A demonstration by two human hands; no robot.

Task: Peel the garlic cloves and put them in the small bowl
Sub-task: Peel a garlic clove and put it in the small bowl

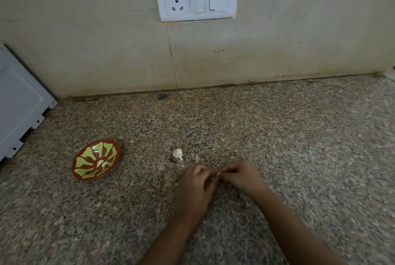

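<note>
The granite counter point(299, 136) lies under both hands. The left hand point(195, 185) and right hand point(240, 177) meet with fingers curled, pinching a garlic clove point(218, 172) between them. Only a white sliver shows, its axis unclear. Well left of them, the small bowl point(87, 155) holds peeled cloves point(102, 163). Just beyond the left hand lies an unpeeled clove point(177, 154), tail pointing towards the hands
</note>
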